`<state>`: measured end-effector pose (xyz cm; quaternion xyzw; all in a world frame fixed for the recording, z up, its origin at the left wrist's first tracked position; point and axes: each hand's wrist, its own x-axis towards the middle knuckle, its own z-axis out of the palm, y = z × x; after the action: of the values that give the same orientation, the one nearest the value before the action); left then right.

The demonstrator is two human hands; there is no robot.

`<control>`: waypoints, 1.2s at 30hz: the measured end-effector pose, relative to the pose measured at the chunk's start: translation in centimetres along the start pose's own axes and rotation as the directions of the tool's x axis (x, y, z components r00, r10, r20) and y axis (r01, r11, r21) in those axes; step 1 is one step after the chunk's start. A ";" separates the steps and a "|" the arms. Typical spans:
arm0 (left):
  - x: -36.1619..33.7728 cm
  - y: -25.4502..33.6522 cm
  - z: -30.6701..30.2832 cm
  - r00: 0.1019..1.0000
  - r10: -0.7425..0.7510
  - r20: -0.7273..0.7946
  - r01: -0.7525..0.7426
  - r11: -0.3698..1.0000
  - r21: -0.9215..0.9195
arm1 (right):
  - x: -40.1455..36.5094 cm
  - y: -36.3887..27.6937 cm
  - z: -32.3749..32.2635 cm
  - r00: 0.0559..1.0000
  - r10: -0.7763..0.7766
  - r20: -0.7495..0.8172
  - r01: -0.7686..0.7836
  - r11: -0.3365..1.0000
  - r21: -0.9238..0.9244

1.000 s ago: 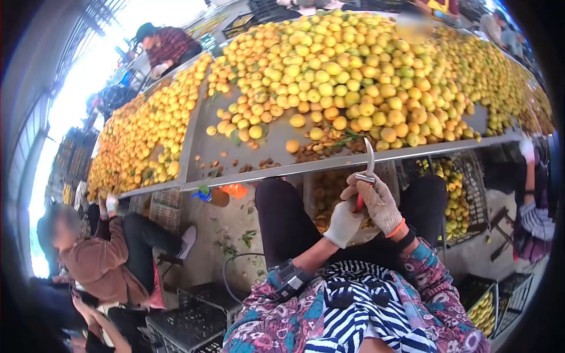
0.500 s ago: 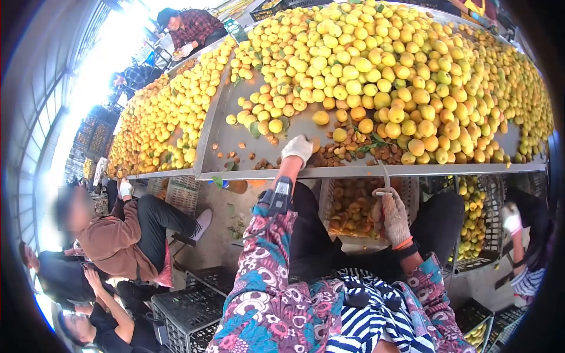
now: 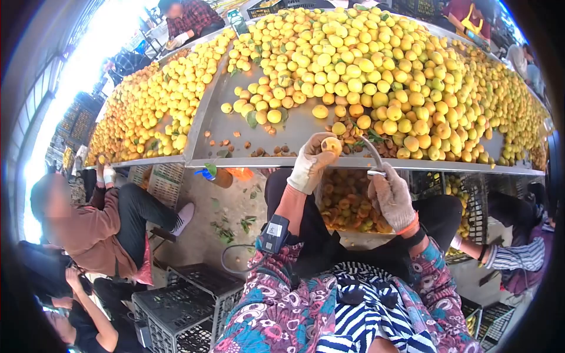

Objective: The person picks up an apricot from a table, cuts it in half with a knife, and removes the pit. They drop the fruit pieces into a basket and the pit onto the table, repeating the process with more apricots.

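Just above the table's near edge, my gloved left hand (image 3: pixel 313 162) pinches a yellow apricot (image 3: pixel 331 145) between its fingertips. My right hand (image 3: pixel 391 197), also gloved, is closed around the handle of a thin curved metal tool (image 3: pixel 375 154). The tool's bent tip points up and left toward the apricot, with a gap between them. Behind both hands, a large heap of apricots (image 3: pixel 376 65) covers much of the metal table (image 3: pixel 203 141). Brown pits and scraps (image 3: pixel 273 151) lie along its near edge.
Below the table, between my knees, a crate holds apricot halves (image 3: pixel 347 203). Black crates (image 3: pixel 176 306) stand on the floor at left. A person in a brown top (image 3: pixel 94 235) sits at left; another person's striped sleeve (image 3: pixel 518 256) shows at right.
My left hand has come back from the tabletop and moved right, now with an apricot in its fingers. My right hand has risen slightly, and the tool's tip has swung left.
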<state>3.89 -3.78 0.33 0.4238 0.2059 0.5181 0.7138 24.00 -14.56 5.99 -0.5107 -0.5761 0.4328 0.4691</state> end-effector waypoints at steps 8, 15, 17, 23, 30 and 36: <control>-1.7 1.2 0.1 0.996 0.025 0.084 -0.020 0.998 -0.052 | 0.0 0.2 3.2 0.978 -0.204 0.038 0.205 0.928 -0.310; -2.5 2.0 0.2 0.993 0.094 0.074 -0.081 0.983 -0.167 | 0.2 1.2 5.0 0.954 -0.294 0.060 0.295 0.884 -0.362; -2.2 1.3 -0.3 0.984 0.163 0.077 -0.157 0.984 -0.083 | 0.4 0.0 5.5 0.969 -0.231 0.087 0.246 0.870 -0.426; -2.5 1.6 -1.6 0.996 0.046 0.073 -0.042 0.998 -0.054 | 1.0 -1.0 5.7 0.944 -0.314 0.104 0.318 0.776 -0.545; -2.6 1.0 -2.2 0.995 0.090 0.052 -0.092 0.995 0.035 | 1.1 -1.7 4.8 0.957 -0.223 0.184 0.289 0.709 -0.643; -2.0 0.2 -2.4 1.000 -0.002 0.024 -0.001 0.992 0.128 | 1.7 0.3 4.2 0.974 -0.125 0.190 0.219 0.736 -0.641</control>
<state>1.22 -4.67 -1.09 0.4748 0.2302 0.4987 0.6877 19.82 -12.96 5.06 -0.5570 -0.7662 0.1905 0.2576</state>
